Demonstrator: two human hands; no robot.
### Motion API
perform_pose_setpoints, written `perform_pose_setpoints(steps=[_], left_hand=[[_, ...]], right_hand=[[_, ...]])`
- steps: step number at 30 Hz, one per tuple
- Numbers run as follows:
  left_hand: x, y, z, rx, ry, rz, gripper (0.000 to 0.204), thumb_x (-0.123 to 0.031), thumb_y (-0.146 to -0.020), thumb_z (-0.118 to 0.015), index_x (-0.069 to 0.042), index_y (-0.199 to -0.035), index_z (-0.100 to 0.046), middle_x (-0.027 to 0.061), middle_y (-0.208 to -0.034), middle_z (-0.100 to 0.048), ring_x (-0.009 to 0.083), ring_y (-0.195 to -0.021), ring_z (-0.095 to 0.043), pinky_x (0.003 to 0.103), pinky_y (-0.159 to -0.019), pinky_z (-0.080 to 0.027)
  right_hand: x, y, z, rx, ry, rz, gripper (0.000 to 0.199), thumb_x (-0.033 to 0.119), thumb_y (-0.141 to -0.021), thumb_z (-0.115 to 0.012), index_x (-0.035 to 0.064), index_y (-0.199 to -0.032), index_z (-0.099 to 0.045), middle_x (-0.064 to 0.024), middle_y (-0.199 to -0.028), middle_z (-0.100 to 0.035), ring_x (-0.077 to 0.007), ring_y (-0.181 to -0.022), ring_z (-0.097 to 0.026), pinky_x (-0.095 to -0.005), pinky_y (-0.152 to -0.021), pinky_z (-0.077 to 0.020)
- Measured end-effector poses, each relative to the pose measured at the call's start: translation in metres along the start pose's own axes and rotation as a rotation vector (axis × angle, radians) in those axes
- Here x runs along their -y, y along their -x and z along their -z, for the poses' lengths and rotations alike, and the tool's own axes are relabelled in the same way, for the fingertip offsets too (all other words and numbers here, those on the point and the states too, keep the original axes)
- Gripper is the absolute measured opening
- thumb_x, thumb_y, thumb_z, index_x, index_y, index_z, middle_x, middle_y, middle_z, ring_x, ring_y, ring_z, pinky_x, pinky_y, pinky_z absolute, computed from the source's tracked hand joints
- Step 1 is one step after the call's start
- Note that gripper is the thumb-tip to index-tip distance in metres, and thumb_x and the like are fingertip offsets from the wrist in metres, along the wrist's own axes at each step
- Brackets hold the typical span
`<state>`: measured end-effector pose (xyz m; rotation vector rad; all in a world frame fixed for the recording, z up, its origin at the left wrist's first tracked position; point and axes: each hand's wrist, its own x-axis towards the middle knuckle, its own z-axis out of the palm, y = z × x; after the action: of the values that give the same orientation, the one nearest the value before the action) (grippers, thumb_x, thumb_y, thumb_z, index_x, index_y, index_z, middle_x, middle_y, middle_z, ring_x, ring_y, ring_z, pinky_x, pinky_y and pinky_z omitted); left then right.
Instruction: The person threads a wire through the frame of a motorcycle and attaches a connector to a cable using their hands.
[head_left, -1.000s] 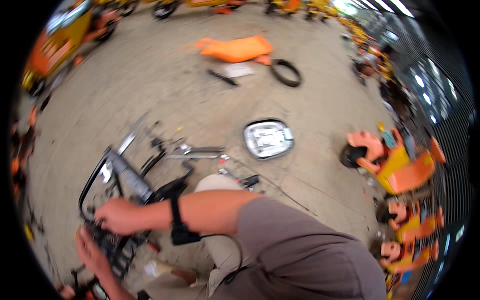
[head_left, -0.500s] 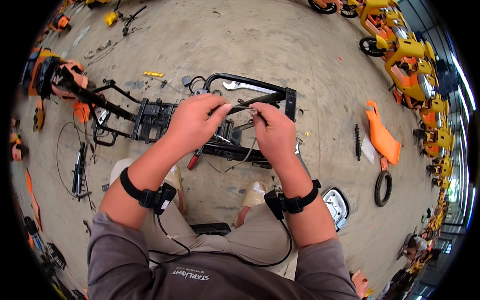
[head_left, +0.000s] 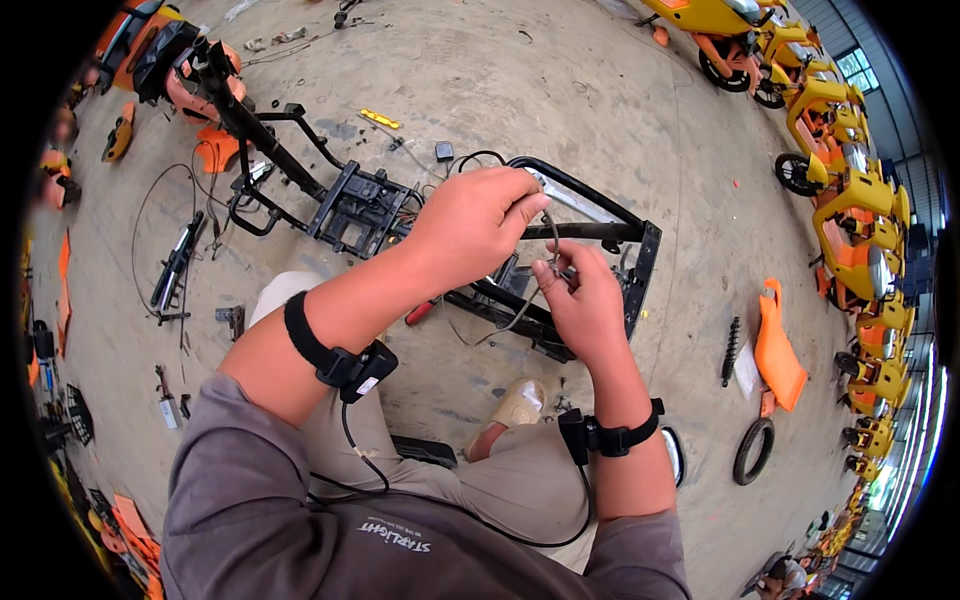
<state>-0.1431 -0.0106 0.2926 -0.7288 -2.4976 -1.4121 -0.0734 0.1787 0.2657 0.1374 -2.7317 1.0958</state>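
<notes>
A thin dark grey cable (head_left: pixel 556 228) runs between my hands above a black vehicle frame (head_left: pixel 372 205). My left hand (head_left: pixel 478 222) pinches its upper end between thumb and fingers. Lower and to the right, my right hand (head_left: pixel 588 300) pinches the same cable. Past the right hand, a slack length loops down over the near rail of the frame. Under my left hand, part of the frame is hidden. A large silver wrench (head_left: pixel 580 205) lies within the frame's rear loop, and a red-handled tool (head_left: pixel 420 313) lies beside the near rail.
On the floor lie a yellow tool (head_left: pixel 380 119), a black shock absorber (head_left: pixel 731 352), an orange panel (head_left: pixel 776 345) and a tyre (head_left: pixel 753 452). More black struts (head_left: pixel 178 262) are to the left. Yellow scooters (head_left: pixel 850 225) line the right side.
My right hand has dropped below the left, so the cable between them, level before, now hangs steeply. The view has turned, shifting the frame rightward in the picture.
</notes>
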Motion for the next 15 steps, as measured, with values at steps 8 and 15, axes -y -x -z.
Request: perform_pose_setpoints(steps=[8,15], left_hand=[[-0.014,0.009,0.001,0.013,-0.163,-0.251,0.021,-0.016,-0.09,-0.07,-0.007,-0.108,-0.068,0.0125,-0.1,-0.069,0.0323,-0.093,-0.065,0.043,-0.085,-0.05],[-0.026,0.004,0.033,-0.372,-0.096,-0.272,0.041,-0.019,-0.091,-0.07,-0.006,-0.128,-0.06,0.0151,-0.122,-0.062,0.0302,-0.114,-0.06,0.04,-0.098,-0.046]], right_hand=[[0.015,0.002,0.003,0.339,-0.327,-0.288,0.024,0.021,-0.094,-0.072,0.0003,-0.104,-0.067,-0.0061,-0.078,-0.067,-0.0128,-0.064,-0.059,-0.0293,-0.06,-0.0482],[0.013,-0.031,-0.006,0.058,-1.034,-0.45,0.019,0.023,-0.099,-0.065,0.0052,-0.104,-0.063,-0.009,-0.09,-0.072,-0.0081,-0.055,-0.054,-0.0221,-0.046,-0.0377]])
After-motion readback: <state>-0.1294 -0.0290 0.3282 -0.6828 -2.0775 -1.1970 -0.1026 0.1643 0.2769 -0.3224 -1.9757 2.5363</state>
